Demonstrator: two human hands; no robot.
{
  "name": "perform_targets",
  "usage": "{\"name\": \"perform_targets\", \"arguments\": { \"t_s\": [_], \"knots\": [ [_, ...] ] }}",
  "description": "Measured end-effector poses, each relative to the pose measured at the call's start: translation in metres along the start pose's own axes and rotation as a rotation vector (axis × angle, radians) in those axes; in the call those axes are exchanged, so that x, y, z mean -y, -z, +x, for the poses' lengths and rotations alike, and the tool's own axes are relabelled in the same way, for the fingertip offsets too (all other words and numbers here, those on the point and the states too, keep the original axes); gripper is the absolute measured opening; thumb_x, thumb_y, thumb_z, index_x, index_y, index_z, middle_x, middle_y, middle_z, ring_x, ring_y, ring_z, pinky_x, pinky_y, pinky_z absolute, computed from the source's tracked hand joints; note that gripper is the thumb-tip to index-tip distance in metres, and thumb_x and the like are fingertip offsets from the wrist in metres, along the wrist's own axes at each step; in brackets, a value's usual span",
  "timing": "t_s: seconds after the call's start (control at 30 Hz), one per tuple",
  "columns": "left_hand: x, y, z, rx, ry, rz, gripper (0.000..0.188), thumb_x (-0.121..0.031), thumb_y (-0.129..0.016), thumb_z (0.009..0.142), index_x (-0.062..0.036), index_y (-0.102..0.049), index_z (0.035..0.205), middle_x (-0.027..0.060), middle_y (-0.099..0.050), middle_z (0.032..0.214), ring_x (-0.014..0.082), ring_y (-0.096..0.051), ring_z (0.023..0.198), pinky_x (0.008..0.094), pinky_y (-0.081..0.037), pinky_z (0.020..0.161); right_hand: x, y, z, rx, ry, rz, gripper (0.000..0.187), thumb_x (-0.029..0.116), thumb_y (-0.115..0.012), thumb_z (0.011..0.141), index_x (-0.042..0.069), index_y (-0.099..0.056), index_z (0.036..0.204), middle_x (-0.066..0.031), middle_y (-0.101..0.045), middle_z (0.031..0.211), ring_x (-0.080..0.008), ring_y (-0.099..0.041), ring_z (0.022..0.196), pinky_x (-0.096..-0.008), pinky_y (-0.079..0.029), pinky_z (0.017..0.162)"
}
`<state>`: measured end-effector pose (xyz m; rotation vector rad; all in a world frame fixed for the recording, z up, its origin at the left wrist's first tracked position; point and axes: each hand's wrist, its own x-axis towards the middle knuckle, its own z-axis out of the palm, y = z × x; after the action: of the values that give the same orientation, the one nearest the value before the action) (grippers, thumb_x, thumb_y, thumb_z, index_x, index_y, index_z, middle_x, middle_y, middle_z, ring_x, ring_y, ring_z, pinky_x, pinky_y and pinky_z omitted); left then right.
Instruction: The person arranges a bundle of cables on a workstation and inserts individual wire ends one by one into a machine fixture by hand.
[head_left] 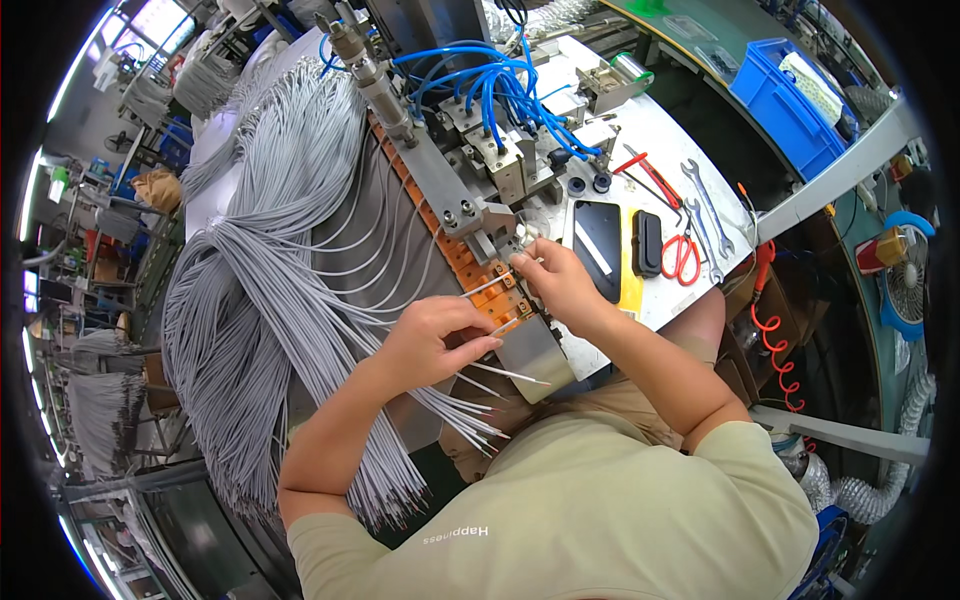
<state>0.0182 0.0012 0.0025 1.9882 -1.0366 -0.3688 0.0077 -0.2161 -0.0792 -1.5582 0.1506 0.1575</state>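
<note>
My left hand (432,342) pinches a grey cable (505,326) between thumb and fingers, and its short end points toward an orange fixture strip (450,250). My right hand (562,286) is closed at the front end of the machine (478,222), its fingertips against the small metal parts there. What those fingertips hold, if anything, is hidden. Between the two hands, another grey cable lies across the orange strip. A large bundle of grey cables (270,255) spreads at my left, and several cable ends (465,425) hang below my left wrist.
Blue air hoses (510,85) run over the machine. On the white table to the right lie a phone (597,250), a black case (646,243), red-handled scissors (682,258) and wrenches (708,210). Beyond them are a blue crate (790,110), a coiled red hose (770,335) and a fan (903,278).
</note>
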Motion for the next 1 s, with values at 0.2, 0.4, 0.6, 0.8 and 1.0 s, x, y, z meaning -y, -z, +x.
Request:
{"name": "perform_targets", "arguments": {
  "t_s": [0.2, 0.4, 0.6, 0.8, 1.0],
  "knots": [
    [0.01, 0.005, -0.004, -0.141, -0.058, -0.005, 0.015, -0.002, -0.073, 0.083, 0.0, -0.07, 0.098, 0.0089, -0.068, 0.083, 0.0167, -0.066, 0.07, 0.0263, -0.051, 0.061, 0.022, 0.0, -0.027, -0.154, 0.202, -0.15, 0.021, 0.02, -0.062, 0.097, 0.002, -0.056, 0.089, 0.0008, -0.052, 0.063, -0.0051, -0.045, 0.056, -0.0254, -0.035, 0.049],
    [-0.011, 0.002, -0.005, -0.216, 0.292, -0.636, 0.025, -0.002, -0.063, 0.092, 0.0005, -0.064, 0.117, 0.0075, -0.068, 0.086, 0.0139, -0.067, 0.074, 0.0216, -0.053, 0.063, 0.042, -0.003, -0.083, -0.022, 0.678, -0.148, 0.012, 0.004, -0.067, 0.09, 0.001, -0.056, 0.091, -0.0005, -0.053, 0.061, -0.0078, -0.044, 0.048, -0.0261, -0.032, 0.044],
    [-0.014, 0.013, -0.009, -0.033, 0.391, -0.696, 0.03, -0.001, -0.056, 0.097, 0.0014, -0.056, 0.127, 0.0092, -0.069, 0.094, 0.0136, -0.069, 0.079, 0.0217, -0.055, 0.065, 0.04, -0.02, -0.069, -0.129, 0.88, -0.326, 0.013, 0.002, -0.07, 0.087, 0.001, -0.061, 0.095, -0.0054, -0.055, 0.061, -0.0179, -0.046, 0.045, -0.0278, -0.034, 0.045],
    [-0.006, -0.004, -0.006, -0.179, 0.306, -0.597, 0.026, 0.002, -0.06, 0.094, 0.0031, -0.06, 0.12, 0.0094, -0.071, 0.093, 0.0143, -0.07, 0.082, 0.0248, -0.057, 0.071, 0.042, -0.023, -0.06, -0.162, 0.838, -0.499, 0.015, 0.003, -0.072, 0.085, 0.001, -0.064, 0.098, -0.0061, -0.057, 0.063, -0.0204, -0.047, 0.051, -0.0313, -0.039, 0.053],
    [-0.002, -0.001, -0.006, -0.186, 0.311, -0.403, 0.02, 0.004, -0.069, 0.087, 0.0043, -0.067, 0.106, 0.0094, -0.073, 0.093, 0.0144, -0.07, 0.086, 0.0272, -0.057, 0.077, 0.042, -0.026, -0.062, -0.167, 0.79, -0.498, 0.016, 0.002, -0.072, 0.084, 0.003, -0.065, 0.098, -0.004, -0.058, 0.063, -0.0189, -0.048, 0.053, -0.0323, -0.038, 0.058]
  ]
}}
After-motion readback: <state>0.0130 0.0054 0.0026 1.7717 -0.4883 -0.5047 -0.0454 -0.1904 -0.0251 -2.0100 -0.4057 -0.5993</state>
